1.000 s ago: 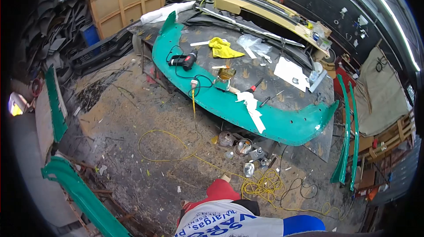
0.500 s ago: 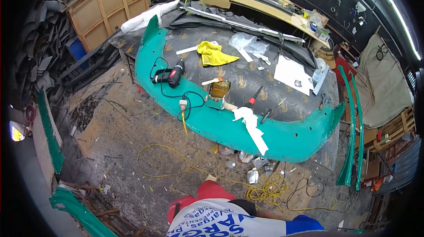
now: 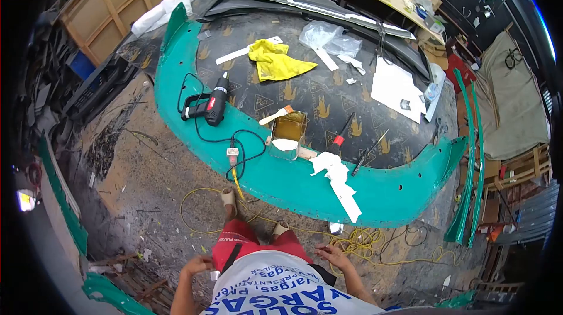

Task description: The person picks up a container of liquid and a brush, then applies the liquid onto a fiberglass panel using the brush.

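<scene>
My left hand (image 3: 199, 265) hangs at my left hip beside the red shorts, fingers loosely bent, with nothing visible in it. On the other side, my right hand (image 3: 332, 254) is held out from the hip, fingers apart and holding nothing. Ahead of me lies a long curved green panel (image 3: 305, 189) on a dark printed board. A black heat gun (image 3: 216, 104) rests on its left part. Near the middle stands a container of amber stuff (image 3: 290, 127), a brush (image 3: 275, 115) across its rim. Crumpled white paper (image 3: 335, 180) lies on the panel, beside a red-and-black tool (image 3: 339, 141).
A yellow cloth (image 3: 275, 61), clear plastic (image 3: 329, 39) and white sheets (image 3: 396, 91) lie on the board. The heat gun's cable joins a yellow extension cord (image 3: 237, 183); more yellow cord (image 3: 363, 244) is coiled on the floor. Green strips (image 3: 469, 168) stand at the right.
The view has tilted down and come nearer the panel. Both hands and my legs and feet now show; no hand was visible before. The things on the board look unmoved.
</scene>
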The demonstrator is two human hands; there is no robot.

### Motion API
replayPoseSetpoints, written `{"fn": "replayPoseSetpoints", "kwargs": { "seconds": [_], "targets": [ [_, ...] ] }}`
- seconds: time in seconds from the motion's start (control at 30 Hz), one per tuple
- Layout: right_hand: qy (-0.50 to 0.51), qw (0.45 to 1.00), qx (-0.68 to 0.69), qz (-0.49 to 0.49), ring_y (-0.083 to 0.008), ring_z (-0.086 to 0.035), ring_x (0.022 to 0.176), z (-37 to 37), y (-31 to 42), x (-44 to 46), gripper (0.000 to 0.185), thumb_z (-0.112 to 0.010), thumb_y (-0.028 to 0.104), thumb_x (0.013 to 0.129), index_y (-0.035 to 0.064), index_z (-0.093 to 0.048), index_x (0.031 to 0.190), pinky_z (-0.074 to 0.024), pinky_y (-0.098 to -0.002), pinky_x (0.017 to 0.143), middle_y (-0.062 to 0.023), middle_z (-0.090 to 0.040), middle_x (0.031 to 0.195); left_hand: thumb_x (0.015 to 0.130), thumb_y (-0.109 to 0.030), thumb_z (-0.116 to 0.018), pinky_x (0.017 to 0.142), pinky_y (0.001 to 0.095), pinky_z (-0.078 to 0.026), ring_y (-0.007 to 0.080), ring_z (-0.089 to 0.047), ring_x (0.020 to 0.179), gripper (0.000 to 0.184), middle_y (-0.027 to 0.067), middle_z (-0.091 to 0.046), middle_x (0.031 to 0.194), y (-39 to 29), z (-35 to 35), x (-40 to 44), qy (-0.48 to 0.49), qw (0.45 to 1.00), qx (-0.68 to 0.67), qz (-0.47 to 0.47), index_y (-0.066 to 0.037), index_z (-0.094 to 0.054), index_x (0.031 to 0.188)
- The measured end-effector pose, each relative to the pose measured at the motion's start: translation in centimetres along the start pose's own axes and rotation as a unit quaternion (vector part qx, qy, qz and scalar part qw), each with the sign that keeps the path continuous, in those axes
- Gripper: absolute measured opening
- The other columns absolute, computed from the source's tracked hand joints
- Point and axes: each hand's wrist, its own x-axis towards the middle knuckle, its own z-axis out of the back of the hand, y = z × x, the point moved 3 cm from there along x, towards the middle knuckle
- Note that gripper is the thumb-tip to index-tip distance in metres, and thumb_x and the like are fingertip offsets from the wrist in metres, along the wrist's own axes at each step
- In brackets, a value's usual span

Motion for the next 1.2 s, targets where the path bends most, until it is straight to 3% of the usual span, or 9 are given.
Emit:
{"fn": "replayPoseSetpoints", "kwargs": {
  "seconds": [0.03,0.1,0.2,0.33,0.53,0.67,0.73,0.9,1.2],
  "targets": [
    [-0.031,0.999,0.022,0.000,-0.0163,-0.063,0.103,-0.7,-0.6,0.3,0.034,-0.058,0.020,0.096,0.0031,-0.057,0.126,-0.0507,-0.0298,0.087,-0.0087,-0.067,0.112,0.081,-0.025,-0.071,0.076,0.0333,-0.052,0.0178,-0.066,0.087,0.044,0.0075,-0.069,0.101,-4.0,1.7,0.0,0.007,1.000,0.007,0.004,-0.005,-0.063,0.119],
    [-0.068,0.995,0.074,-0.004,-0.0163,-0.063,0.101,-2.2,-1.0,1.0,0.033,-0.059,0.020,0.096,0.0023,-0.058,0.124,-0.0512,-0.0293,0.086,-0.0091,-0.067,0.111,0.082,-0.022,-0.069,0.074,0.0304,-0.052,0.0155,-0.065,0.087,0.041,0.0075,-0.068,0.101,-9.6,6.1,0.6,-0.127,0.978,-0.152,-0.064,-0.006,-0.064,0.119],
    [-0.144,0.983,0.108,-0.040,-0.0166,-0.064,0.100,-6.0,0.9,1.4,0.033,-0.060,0.020,0.095,0.0010,-0.060,0.122,-0.0520,-0.0290,0.084,-0.0098,-0.067,0.108,0.084,-0.020,-0.068,0.075,0.0305,-0.052,0.0166,-0.065,0.088,0.038,0.0065,-0.068,0.099,-12.0,11.8,4.6,-0.116,0.987,-0.086,-0.064,-0.007,-0.064,0.119],
    [-0.188,0.972,0.136,-0.045,-0.0172,-0.064,0.103,-11.0,4.0,2.0,0.032,-0.061,0.019,0.095,-0.0001,-0.060,0.121,-0.0524,-0.0297,0.085,-0.0104,-0.067,0.110,0.085,-0.024,-0.069,0.077,0.0332,-0.052,0.0175,-0.065,0.088,0.036,0.0094,-0.069,0.098,-16.0,16.4,7.2,-0.012,0.992,0.096,-0.077,-0.004,-0.065,0.115],
    [-0.237,0.951,0.200,-0.018,-0.0144,-0.064,0.093,-17.0,7.3,2.0,0.033,-0.063,0.022,0.094,0.0024,-0.063,0.120,-0.0523,-0.0286,0.078,-0.0066,-0.069,0.100,0.085,-0.025,-0.069,0.079,0.0344,-0.052,0.0206,-0.065,0.089,0.036,0.0111,-0.070,0.104,-25.2,19.1,7.6,0.087,0.972,0.177,-0.130,-0.007,-0.066,0.117],
    [-0.265,0.938,0.220,-0.038,-0.0137,-0.063,0.088,-19.6,7.4,2.3,0.032,-0.064,0.021,0.093,0.0020,-0.064,0.119,-0.0522,-0.0288,0.077,-0.0076,-0.069,0.098,0.086,-0.025,-0.068,0.080,0.0348,-0.052,0.0228,-0.065,0.091,0.035,0.0129,-0.069,0.106,-26.3,20.4,10.0,0.145,0.960,0.184,-0.155,-0.008,-0.066,0.117],
    [-0.273,0.932,0.232,-0.050,-0.0136,-0.063,0.087,-20.8,6.9,2.4,0.033,-0.065,0.021,0.092,0.0019,-0.064,0.118,-0.0520,-0.0290,0.076,-0.0078,-0.069,0.098,0.087,-0.024,-0.067,0.075,0.0327,-0.051,0.0180,-0.064,0.090,0.036,0.0107,-0.069,0.104,-25.5,20.8,11.1,0.170,0.947,0.213,-0.173,-0.007,-0.065,0.119],
    [-0.302,0.938,0.150,-0.081,-0.0153,-0.063,0.085,-22.6,6.0,3.0,0.037,-0.067,0.029,0.090,0.0019,-0.066,0.114,-0.0499,-0.0304,0.077,-0.0089,-0.068,0.095,0.088,-0.025,-0.066,0.079,0.0357,-0.052,0.0230,-0.064,0.092,0.036,0.0143,-0.068,0.107,-24.2,21.9,12.8,0.187,0.926,0.267,-0.193,-0.007,-0.064,0.120],
    [-0.309,0.927,0.204,-0.061,-0.0141,-0.063,0.085,-22.0,7.4,3.1,0.032,-0.067,0.026,0.091,0.0034,-0.066,0.114,-0.0508,-0.0289,0.073,-0.0073,-0.068,0.091,0.086,-0.026,-0.068,0.083,0.0371,-0.051,0.0248,-0.061,0.096,0.036,0.0137,-0.068,0.104,-23.3,22.2,14.5,0.183,0.933,0.254,-0.176,-0.007,-0.066,0.115]
  ]
}}
